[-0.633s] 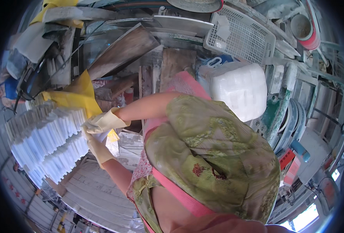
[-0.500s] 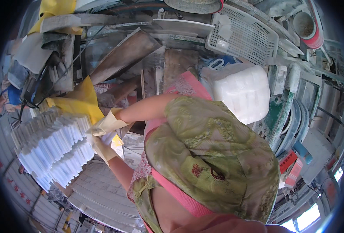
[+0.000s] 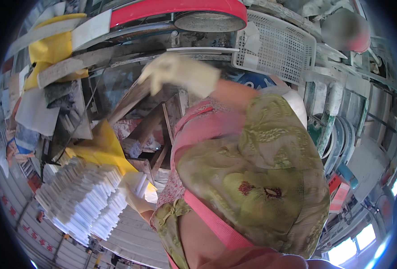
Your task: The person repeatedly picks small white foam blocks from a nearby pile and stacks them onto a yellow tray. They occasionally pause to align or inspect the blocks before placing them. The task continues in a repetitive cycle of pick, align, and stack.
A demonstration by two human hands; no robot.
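Observation:
Both my hands wear pale gloves. My left hand (image 3: 135, 199) is low at the left, its fingers closed round a few white strips at the edge of a big layered stack of white strips (image 3: 79, 204). My right hand (image 3: 176, 71) is raised high, blurred by motion, just above the top end of a slanted wooden plank (image 3: 131, 105). Whether it grips anything cannot be told. My pink sleeve and green patterned garment (image 3: 252, 179) fill the middle and right.
A yellow sheet (image 3: 102, 148) lies behind the stack, above a wooden frame (image 3: 162, 139). A white perforated plastic crate (image 3: 274, 45) and a red-rimmed basin (image 3: 176, 9) sit at the top. Boards, slabs and clutter crowd the left and right sides.
My right hand has left the stack of white strips and swung up and to the right, toward the plank. My left hand stays at the stack. The view has shifted.

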